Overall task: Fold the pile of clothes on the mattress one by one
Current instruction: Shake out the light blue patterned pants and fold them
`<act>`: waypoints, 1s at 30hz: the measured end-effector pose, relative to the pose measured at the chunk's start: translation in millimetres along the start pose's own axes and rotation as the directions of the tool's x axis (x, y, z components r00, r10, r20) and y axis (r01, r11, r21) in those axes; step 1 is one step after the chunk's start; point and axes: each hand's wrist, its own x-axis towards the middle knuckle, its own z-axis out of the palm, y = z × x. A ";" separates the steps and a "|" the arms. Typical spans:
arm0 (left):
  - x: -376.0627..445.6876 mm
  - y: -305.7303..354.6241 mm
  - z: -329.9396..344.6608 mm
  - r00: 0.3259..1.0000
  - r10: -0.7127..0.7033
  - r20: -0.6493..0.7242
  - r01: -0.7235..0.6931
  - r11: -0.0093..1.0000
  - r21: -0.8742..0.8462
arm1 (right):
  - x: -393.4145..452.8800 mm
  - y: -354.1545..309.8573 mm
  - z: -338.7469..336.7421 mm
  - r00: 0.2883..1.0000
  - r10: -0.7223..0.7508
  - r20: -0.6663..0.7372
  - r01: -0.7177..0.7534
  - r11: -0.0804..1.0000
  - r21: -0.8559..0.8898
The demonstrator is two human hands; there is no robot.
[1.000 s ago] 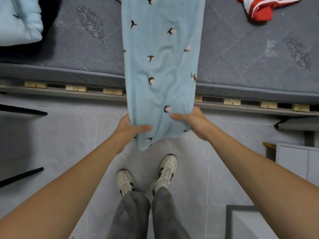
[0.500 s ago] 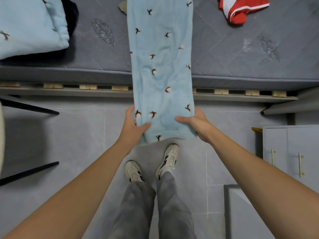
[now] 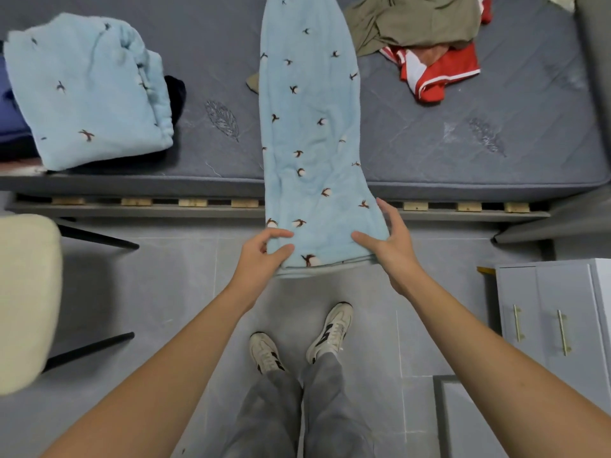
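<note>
The left hand is pinching the near hem of the blue trousers, keeping them stretched flat over the mattress; the right hand is gripping the hem's right corner, fingers spread, likely readying a fold.

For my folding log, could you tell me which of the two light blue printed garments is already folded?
The folded light blue garment on the mattress's left side; the long blue piece hangs stretched over the edge, held by both hands.

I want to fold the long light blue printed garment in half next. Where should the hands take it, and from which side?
Take the light blue garment at its near end's two corners, left hand and right hand, from the floor side. That end overhangs the mattress, so fingers can slip underneath.
</note>
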 end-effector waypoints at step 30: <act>340.7 163.5 25.7 0.978 -0.088 -0.191 0.073 0.994 -0.085 | 350.7 -152.9 52.4 0.979 0.199 -0.032 -0.198 0.979 0.038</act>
